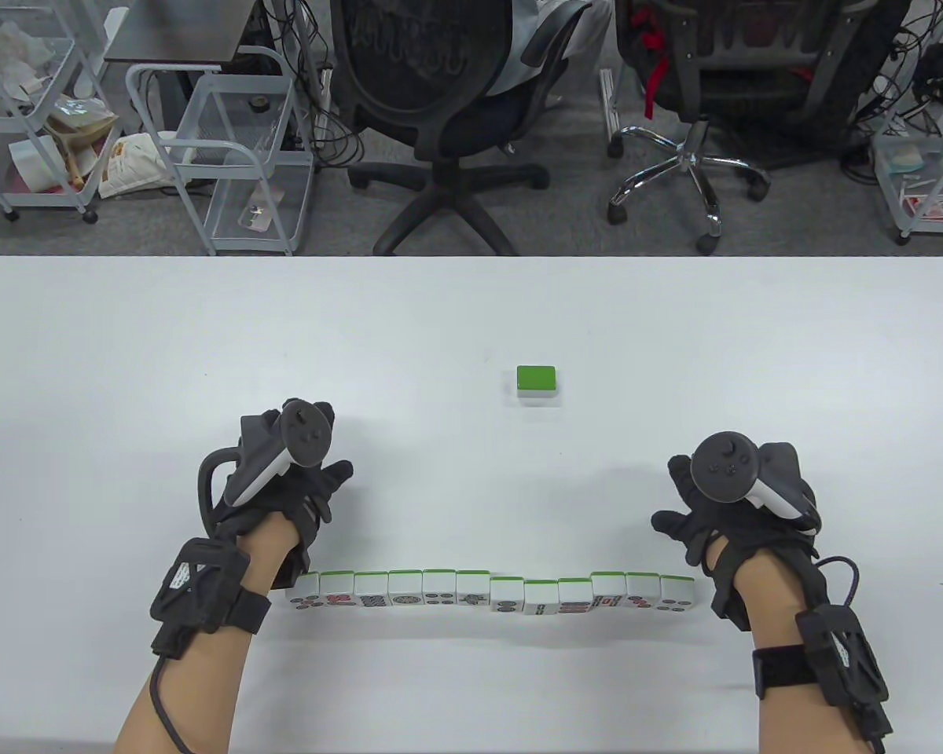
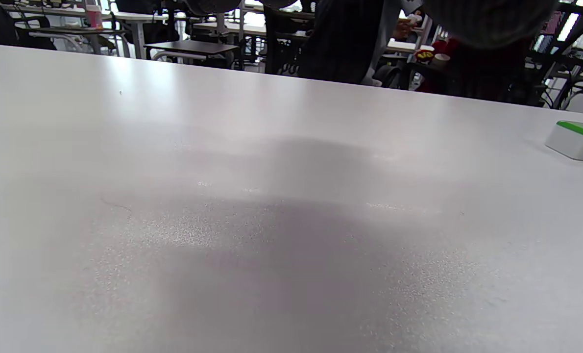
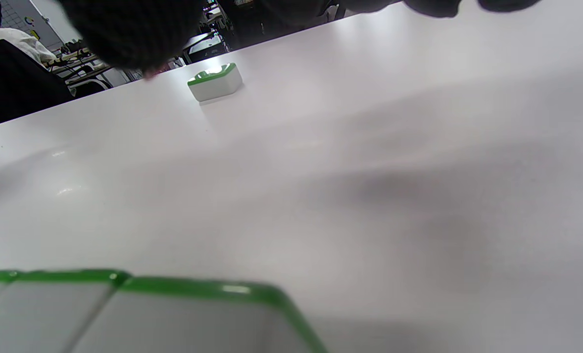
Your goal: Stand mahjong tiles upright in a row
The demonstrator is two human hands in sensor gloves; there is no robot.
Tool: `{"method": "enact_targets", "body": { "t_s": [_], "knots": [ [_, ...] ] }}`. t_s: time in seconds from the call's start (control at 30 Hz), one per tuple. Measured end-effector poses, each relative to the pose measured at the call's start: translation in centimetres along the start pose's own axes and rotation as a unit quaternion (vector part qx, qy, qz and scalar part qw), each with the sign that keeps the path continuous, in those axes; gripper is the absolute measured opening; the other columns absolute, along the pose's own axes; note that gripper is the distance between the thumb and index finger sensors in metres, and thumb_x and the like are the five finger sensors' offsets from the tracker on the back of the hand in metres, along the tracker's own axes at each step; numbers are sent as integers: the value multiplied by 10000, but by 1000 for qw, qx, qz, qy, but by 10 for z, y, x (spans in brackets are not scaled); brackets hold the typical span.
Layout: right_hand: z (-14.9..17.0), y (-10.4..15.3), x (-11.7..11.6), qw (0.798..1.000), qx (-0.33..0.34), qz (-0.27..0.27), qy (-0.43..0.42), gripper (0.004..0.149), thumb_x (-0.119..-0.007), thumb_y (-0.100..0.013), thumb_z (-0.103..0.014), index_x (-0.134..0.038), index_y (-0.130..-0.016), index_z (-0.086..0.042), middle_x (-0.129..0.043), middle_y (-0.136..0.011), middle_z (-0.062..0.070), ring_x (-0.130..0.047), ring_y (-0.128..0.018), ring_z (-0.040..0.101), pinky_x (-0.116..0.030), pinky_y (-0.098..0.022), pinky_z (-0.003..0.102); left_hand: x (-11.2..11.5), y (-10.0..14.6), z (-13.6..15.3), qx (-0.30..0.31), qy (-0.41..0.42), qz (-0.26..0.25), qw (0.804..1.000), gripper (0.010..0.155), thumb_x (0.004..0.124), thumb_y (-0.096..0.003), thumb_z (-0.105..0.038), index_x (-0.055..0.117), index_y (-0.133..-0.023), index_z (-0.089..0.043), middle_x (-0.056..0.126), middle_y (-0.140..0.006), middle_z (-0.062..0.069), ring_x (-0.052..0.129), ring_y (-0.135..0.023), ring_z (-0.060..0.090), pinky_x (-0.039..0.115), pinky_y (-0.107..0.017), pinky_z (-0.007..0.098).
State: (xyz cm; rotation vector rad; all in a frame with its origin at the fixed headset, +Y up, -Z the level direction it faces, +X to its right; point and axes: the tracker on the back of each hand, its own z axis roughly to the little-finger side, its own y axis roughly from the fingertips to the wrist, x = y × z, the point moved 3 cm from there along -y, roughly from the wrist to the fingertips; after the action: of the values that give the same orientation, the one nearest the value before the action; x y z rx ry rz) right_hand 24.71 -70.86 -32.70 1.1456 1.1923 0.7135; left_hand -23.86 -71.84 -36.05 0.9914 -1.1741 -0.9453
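A row of several mahjong tiles (image 1: 490, 593) stands upright near the table's front edge, faces toward me, green backs away; it bends slightly in the middle. Its right end shows at the bottom of the right wrist view (image 3: 139, 314). One tile (image 1: 537, 382) lies flat, green back up, farther out on the table; it also shows in the left wrist view (image 2: 578, 140) and the right wrist view (image 3: 215, 82). My left hand (image 1: 299, 487) is at the row's left end, fingers spread, holding nothing. My right hand (image 1: 723, 503) is beyond the row's right end, fingers spread, holding nothing.
The white table (image 1: 204, 353) runs wide to both sides and ends at a far edge. Beyond it stand two office chairs (image 1: 456, 118) and wire carts (image 1: 236, 149) on the floor.
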Motion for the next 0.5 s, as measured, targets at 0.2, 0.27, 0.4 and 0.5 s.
{"method": "enact_targets", "body": {
  "t_s": [0.2, 0.27, 0.4, 0.5],
  "knots": [
    [-24, 2, 21, 997, 30, 69, 4, 782, -804, -320, -465, -552, -956, -88, -503, -1029, 263, -620, -886, 586, -633, -554, 679, -2, 1, -1, 6, 11, 0, 1000, 811, 663, -295, -627, 305, -988, -407, 295, -1143, -41, 405, -1101, 340, 439, -765, 559],
    [-41, 1, 29, 995, 43, 87, 12, 767, -815, -319, -455, -576, -949, -90, -549, -1020, 259, -675, -869, 573, -660, -544, 667, -2, 1, 0, 6, 13, 0, 1000, 810, 663, -295, -627, 306, -988, -407, 296, -1143, -41, 406, -1099, 343, 440, -765, 559],
    [-76, -12, 40, 993, 59, 78, 65, 768, -844, -311, -437, -580, -950, -102, -579, -1021, 241, -715, -870, 543, -681, -546, 652, -2, 1, -1, 8, 13, 1, 1000, 811, 663, -296, -629, 304, -989, -406, 294, -1143, -39, 405, -1099, 343, 441, -765, 559],
    [-105, -34, 44, 990, 63, 86, 87, 771, -857, -306, -419, -574, -950, -103, -586, -1018, 236, -723, -860, 545, -685, -545, 648, -2, 1, -1, 9, 16, 1, 1000, 812, 664, -296, -628, 303, -989, -406, 292, -1142, -38, 403, -1099, 343, 441, -765, 558]
  ]
}}
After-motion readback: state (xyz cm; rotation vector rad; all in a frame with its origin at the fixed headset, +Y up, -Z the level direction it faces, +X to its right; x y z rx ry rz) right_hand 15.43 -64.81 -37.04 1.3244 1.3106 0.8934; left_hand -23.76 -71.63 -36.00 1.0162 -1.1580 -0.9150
